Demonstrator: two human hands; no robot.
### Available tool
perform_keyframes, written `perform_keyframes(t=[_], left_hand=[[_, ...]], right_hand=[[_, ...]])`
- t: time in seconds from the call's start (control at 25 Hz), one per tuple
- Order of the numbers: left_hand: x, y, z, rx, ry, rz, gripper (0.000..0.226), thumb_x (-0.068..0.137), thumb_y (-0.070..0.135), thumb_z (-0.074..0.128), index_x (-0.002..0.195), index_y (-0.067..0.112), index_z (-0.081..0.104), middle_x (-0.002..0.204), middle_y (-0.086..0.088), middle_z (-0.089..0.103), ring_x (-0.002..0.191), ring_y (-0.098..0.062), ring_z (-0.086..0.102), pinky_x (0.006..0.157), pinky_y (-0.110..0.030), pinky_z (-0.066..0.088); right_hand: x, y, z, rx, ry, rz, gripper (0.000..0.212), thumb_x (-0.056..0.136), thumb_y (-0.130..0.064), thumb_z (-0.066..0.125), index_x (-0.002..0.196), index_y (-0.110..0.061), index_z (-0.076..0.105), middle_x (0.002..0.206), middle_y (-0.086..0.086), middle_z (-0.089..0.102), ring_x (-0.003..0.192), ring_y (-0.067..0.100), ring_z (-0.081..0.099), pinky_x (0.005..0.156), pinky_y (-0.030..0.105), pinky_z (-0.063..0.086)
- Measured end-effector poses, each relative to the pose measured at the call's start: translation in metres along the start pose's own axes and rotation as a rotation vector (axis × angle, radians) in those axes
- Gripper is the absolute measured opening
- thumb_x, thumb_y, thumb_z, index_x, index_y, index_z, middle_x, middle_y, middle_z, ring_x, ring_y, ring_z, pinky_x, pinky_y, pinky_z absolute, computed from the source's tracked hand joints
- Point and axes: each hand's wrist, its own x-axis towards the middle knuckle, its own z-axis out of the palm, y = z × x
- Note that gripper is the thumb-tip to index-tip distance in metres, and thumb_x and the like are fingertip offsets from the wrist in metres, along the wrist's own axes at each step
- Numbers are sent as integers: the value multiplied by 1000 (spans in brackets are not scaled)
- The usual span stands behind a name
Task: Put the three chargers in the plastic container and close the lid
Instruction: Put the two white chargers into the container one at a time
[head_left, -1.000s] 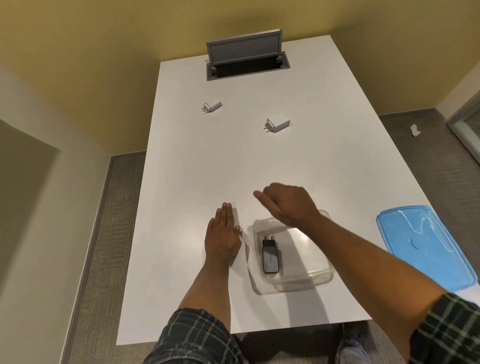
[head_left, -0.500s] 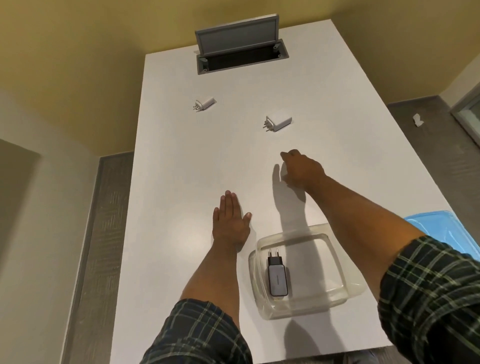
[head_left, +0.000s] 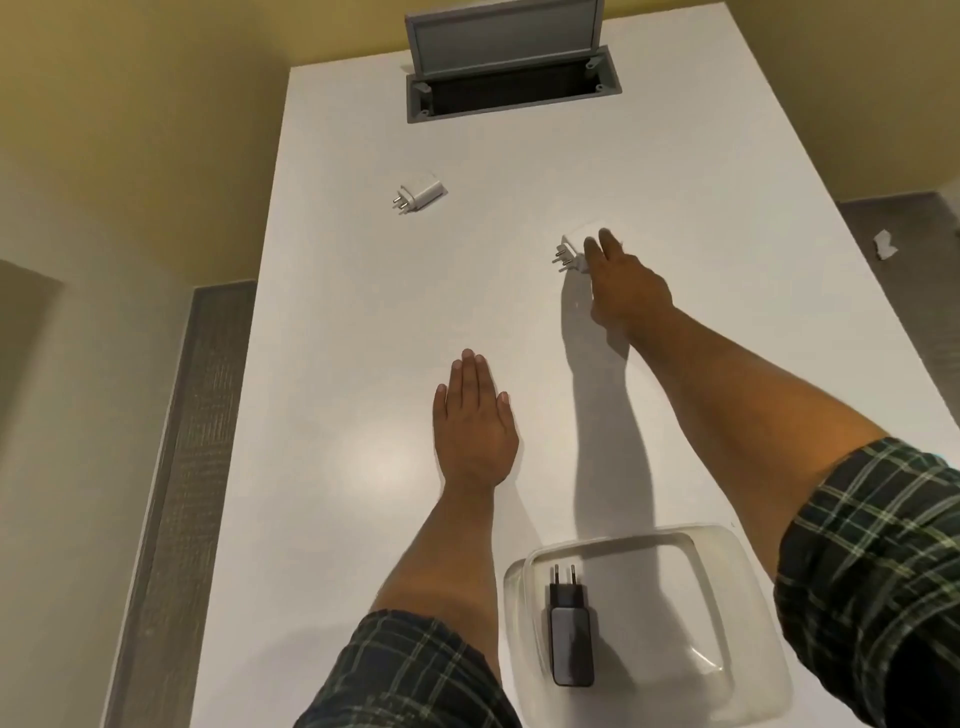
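Note:
A clear plastic container (head_left: 748, 587) stands at the near right of the white table (head_left: 363, 291), lid off. A black charger (head_left: 570, 639) lies inside it, prongs pointing away from me. My right hand (head_left: 626, 291) is stretched far forward, its fingers extended over and touching a white charger (head_left: 571, 249) that still rests on the table. A smaller white charger (head_left: 422, 194) lies further left, apart from both hands. My left hand (head_left: 474, 426) lies flat on the table, palm down, holding nothing. The blue lid is out of view.
A grey cable box (head_left: 511, 88) with its flap raised is set into the table's far end. Yellow walls enclose the far side and the left. Grey carpet shows along both table edges, with a white scrap (head_left: 884, 244) on the floor at right.
My right hand has moved from above the container forward to the larger white charger. The view has shifted forward, and the blue lid has dropped out of sight. My left hand stayed flat.

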Motion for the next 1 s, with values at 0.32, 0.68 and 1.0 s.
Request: perform_keyframes(t=[0.32,0.68,1.0], left_hand=[[9,3,4,-11,93,-32,62,106,36,22,164,16,23,172,1,21,159,-16,22,128,-42,22],[7,5,3,-29,108,-45,61,105,35,25,163,17,25,171,2,23,159,-15,22,127,-42,23],[7,7,1,-21,84,-50,60,106,35,26,163,17,26,171,2,24,159,-15,23,127,-42,23]], right_hand=[[45,4,6,-114,-44,12,75,94,-12,55,157,-26,18,165,7,8,142,44,26,96,54,46],[51,-6,8,-196,43,50,71,87,-14,63,150,-19,32,143,19,35,118,40,47,89,45,44],[28,-21,15,-160,117,58,50,90,-24,65,131,-1,47,122,15,57,109,33,58,82,40,44]])
